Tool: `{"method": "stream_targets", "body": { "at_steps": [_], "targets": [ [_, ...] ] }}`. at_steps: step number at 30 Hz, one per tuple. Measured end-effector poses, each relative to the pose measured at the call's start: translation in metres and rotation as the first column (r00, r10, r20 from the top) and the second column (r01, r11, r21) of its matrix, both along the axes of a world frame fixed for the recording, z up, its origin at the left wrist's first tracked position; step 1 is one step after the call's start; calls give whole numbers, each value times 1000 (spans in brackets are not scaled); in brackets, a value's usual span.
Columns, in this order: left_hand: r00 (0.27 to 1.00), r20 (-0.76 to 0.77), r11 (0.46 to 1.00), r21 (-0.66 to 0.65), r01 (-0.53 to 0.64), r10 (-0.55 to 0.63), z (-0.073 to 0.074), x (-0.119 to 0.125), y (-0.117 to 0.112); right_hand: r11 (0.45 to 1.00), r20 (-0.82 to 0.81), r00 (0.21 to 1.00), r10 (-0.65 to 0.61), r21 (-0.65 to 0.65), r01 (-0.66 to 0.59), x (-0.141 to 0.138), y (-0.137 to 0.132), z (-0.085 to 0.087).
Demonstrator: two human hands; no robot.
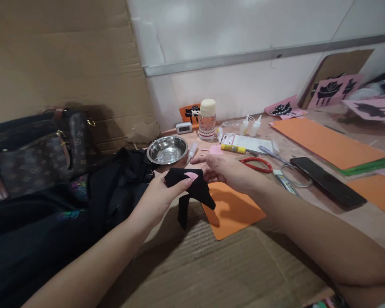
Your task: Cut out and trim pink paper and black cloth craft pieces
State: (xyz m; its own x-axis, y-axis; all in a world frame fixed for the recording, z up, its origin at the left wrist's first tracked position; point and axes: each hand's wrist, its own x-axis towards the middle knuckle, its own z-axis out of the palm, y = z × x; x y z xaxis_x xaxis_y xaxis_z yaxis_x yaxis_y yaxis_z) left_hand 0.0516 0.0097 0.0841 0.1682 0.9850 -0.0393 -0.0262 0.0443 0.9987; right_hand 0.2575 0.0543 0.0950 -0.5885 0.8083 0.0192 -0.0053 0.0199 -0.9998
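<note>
Clock directions run from the cutout in my hands, with 12 straight ahead of me.

Biggest is the brown cardboard (60, 68), standing creased and matt at 10 to 11. The pinkish tabletop (327, 220) spreads out to 3, and a ridged card (208, 265) lies flat at 6. At 9 sprawls black cloth (115, 205), soft and rumpled, with the patterned brown bag (80, 141) behind it, its metal rings shining. Between 2 and 3 lies a flat orange stack (327, 141) of sheets; at 3, a long black slab (329, 182) with rounded corners. A smooth orange sheet (240, 216) shows below at 4.

At 11 sits a round bowl (167, 144) of shiny metal; at 12, a clear jar (207, 122) with a cream lid. A yellow glue stick (233, 148) lies between 1 and 2.

The black cutout (199, 191), matt, limp and with hanging strips, is between my hands. My left hand (160, 194) pinches it from its 9 o'clock side, thumb over the front. My right hand (223, 170) is half curled by its 2 o'clock edge, index finger stretched out; whether it grips, I cannot tell. Smallest, a smooth pink patch (191, 175) shows just above my left thumb.
</note>
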Motion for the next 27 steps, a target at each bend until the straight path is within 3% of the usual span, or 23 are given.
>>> {"method": "stream_targets", "body": {
  "at_steps": [2,5,9,12,16,23,27],
  "targets": [
    [999,30,1000,16,-20,19,-2,4,1,1000,21,1000,-15,2,15,2,4,-5],
    [997,68,999,11,-40,39,-5,8,1,992,85,994,-72,110,62,0,5,-7],
    [993,119,998,-59,-11,18,-4,1,0,983,134,985,-109,160,87,-3,1,-3],
    [985,171,979,-199,55,-20,1,-9,1,987,233,968,-96,150,62,-4,-6,5],
    [966,235,902,-388,191,-103,3,-17,3,980,297,952,-76,198,17,-4,-14,14],
    [965,137,938,-238,252,-224,-9,-17,5,979,222,974,34,187,-77,-5,-18,8],
    [981,-87,979,-130,159,-171,-6,-27,9,955,339,940,-22,285,-80,-9,-23,11]
  ]
}}
